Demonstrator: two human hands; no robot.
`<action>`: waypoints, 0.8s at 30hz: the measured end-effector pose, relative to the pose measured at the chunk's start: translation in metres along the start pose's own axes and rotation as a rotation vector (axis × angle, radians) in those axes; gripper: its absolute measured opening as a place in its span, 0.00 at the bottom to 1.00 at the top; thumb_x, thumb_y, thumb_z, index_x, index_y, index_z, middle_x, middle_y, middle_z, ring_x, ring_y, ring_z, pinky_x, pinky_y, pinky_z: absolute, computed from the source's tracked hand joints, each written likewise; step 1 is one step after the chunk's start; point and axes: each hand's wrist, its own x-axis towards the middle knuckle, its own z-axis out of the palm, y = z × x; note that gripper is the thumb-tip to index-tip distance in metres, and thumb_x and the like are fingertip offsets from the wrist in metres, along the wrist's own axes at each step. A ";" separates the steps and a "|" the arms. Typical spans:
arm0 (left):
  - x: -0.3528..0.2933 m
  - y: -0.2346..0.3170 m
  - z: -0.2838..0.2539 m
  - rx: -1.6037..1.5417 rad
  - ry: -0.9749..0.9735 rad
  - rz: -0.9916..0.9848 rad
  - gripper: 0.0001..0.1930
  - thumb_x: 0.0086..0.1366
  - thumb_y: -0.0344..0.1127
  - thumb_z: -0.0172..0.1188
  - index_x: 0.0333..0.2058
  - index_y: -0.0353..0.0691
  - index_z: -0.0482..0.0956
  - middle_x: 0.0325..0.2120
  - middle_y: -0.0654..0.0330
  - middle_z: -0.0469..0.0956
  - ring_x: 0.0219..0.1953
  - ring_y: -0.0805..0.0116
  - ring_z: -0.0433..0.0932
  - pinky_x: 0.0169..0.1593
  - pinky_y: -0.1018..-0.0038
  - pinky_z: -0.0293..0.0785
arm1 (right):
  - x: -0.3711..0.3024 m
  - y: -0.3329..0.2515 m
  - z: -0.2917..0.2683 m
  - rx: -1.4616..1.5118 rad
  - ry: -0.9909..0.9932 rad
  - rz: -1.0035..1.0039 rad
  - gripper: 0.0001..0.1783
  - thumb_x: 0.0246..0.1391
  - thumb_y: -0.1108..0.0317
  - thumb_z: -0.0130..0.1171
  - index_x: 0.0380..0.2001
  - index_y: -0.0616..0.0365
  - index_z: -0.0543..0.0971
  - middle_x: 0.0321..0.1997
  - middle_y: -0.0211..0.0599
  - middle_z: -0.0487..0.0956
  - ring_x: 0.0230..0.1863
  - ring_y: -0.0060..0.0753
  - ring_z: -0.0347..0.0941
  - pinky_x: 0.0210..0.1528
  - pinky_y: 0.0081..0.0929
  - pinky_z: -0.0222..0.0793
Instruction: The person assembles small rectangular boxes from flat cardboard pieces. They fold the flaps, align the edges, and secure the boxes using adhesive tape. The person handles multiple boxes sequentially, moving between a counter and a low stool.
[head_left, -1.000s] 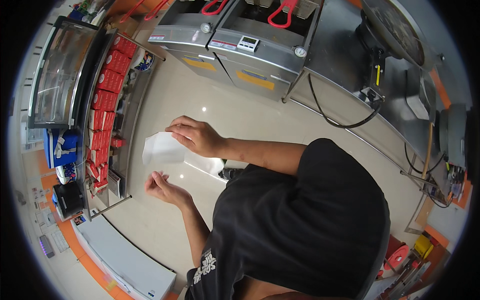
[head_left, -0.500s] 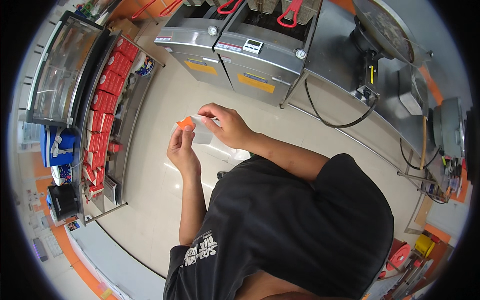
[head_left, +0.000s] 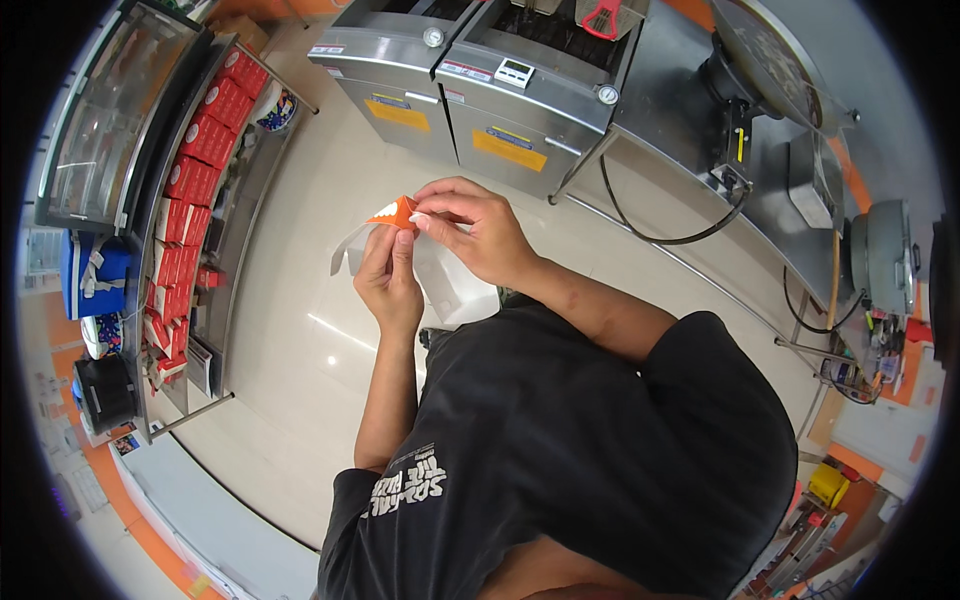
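The folded orange-and-white card (head_left: 393,213) is held up over the floor (head_left: 280,285), between both hands' fingertips. The left grip (head_left: 390,283) pinches its lower edge, thumb and fingers closed; the right grip (head_left: 490,236) pinches its right end. Behind them shows a white panel (head_left: 445,285).

a steel counter (head_left: 655,105) and a metal rack (head_left: 252,187) flank a shiny pale floor (head_left: 285,265).

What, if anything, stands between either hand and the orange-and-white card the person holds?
Nothing visible: the left hand grips the orange-and-white card from below, and the right hand touches its right end.
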 end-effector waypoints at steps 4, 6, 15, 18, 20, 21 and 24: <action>0.000 0.013 -0.005 -0.032 0.044 0.019 0.11 0.68 0.29 0.62 0.45 0.30 0.82 0.41 0.58 0.81 0.41 0.75 0.77 0.44 0.80 0.72 | 0.003 -0.019 0.010 0.022 0.004 -0.019 0.09 0.58 0.73 0.63 0.41 0.65 0.83 0.47 0.37 0.80 0.40 0.26 0.79 0.43 0.22 0.77; -0.002 0.016 -0.010 -0.035 0.067 0.027 0.11 0.67 0.29 0.63 0.45 0.30 0.82 0.41 0.59 0.81 0.40 0.76 0.77 0.43 0.80 0.72 | 0.004 -0.024 0.018 -0.018 0.018 -0.067 0.08 0.57 0.72 0.63 0.39 0.65 0.83 0.44 0.37 0.81 0.36 0.28 0.80 0.37 0.22 0.76; -0.001 0.018 -0.063 -0.026 0.083 0.003 0.13 0.67 0.30 0.63 0.48 0.31 0.82 0.43 0.58 0.82 0.43 0.74 0.77 0.49 0.77 0.72 | 0.004 -0.033 0.053 -0.138 -0.182 -0.159 0.11 0.60 0.71 0.62 0.44 0.62 0.84 0.52 0.39 0.78 0.50 0.31 0.77 0.53 0.28 0.75; -0.001 0.023 -0.079 -0.050 0.139 0.000 0.12 0.66 0.30 0.64 0.45 0.30 0.83 0.39 0.61 0.81 0.37 0.78 0.76 0.42 0.81 0.71 | 0.003 -0.030 0.080 -0.035 -0.221 -0.044 0.11 0.61 0.71 0.61 0.45 0.62 0.84 0.55 0.39 0.76 0.55 0.32 0.74 0.57 0.30 0.72; 0.000 0.022 -0.094 -0.023 0.175 -0.048 0.12 0.67 0.31 0.64 0.46 0.31 0.82 0.40 0.60 0.81 0.39 0.77 0.76 0.43 0.81 0.72 | 0.009 -0.034 0.098 -0.054 -0.187 -0.092 0.11 0.59 0.72 0.62 0.44 0.62 0.84 0.53 0.40 0.79 0.52 0.32 0.77 0.55 0.28 0.74; 0.003 0.024 -0.102 -0.052 0.172 -0.041 0.13 0.67 0.31 0.63 0.47 0.31 0.82 0.41 0.60 0.81 0.40 0.76 0.77 0.44 0.80 0.73 | 0.013 -0.037 0.104 -0.028 -0.185 -0.070 0.11 0.59 0.72 0.62 0.44 0.62 0.84 0.52 0.41 0.80 0.51 0.32 0.78 0.54 0.28 0.74; 0.009 0.031 -0.125 -0.159 0.177 -0.046 0.14 0.69 0.33 0.61 0.49 0.29 0.81 0.42 0.58 0.81 0.43 0.73 0.78 0.47 0.76 0.75 | 0.023 -0.042 0.122 0.056 -0.221 -0.040 0.11 0.58 0.73 0.63 0.44 0.62 0.83 0.52 0.43 0.81 0.49 0.32 0.80 0.54 0.27 0.75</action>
